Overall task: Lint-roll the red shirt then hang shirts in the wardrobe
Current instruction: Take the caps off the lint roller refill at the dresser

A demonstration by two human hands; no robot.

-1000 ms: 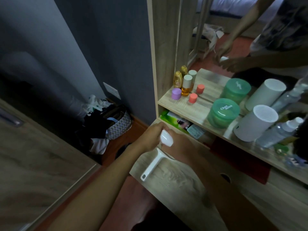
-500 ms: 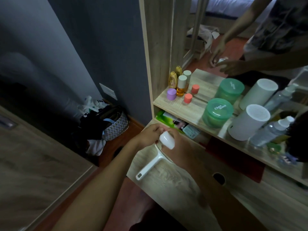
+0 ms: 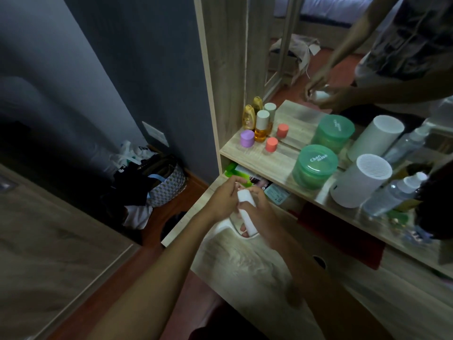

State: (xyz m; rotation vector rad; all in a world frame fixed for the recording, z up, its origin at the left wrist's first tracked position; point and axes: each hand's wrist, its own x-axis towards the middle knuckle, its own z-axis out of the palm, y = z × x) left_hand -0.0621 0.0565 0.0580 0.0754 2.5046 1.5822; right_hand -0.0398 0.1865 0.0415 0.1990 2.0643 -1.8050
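Our left hand [image 3: 224, 197] pinching the top of the white lint roller [image 3: 246, 214], our right hand [image 3: 263, 212] wrapped around its roll, over the wooden table [image 3: 245, 263], green jar [image 3: 315, 165] on the shelf [image 3: 282, 163] behind

Overall light: dim, with a cool cast lying over the room.
Brightest zone: the white roller [image 3: 246, 212] between the hands [image 3: 245, 207] is glowing, nearly blown out, just past centre.
Shelf [image 3: 269, 160] at 2 o'clock: catching soft light, colours reading clearly.
Mirror [image 3: 306, 57] at 1 o'clock: reflecting a paler, brighter room.
Shadows: deepening toward 9 o'clock, where the grey wall [image 3: 110, 69] is falling to black.
Sharpness: forearms at 6 o'clock are looking soft.
Distortion: straight edges are bowing near the frame borders.
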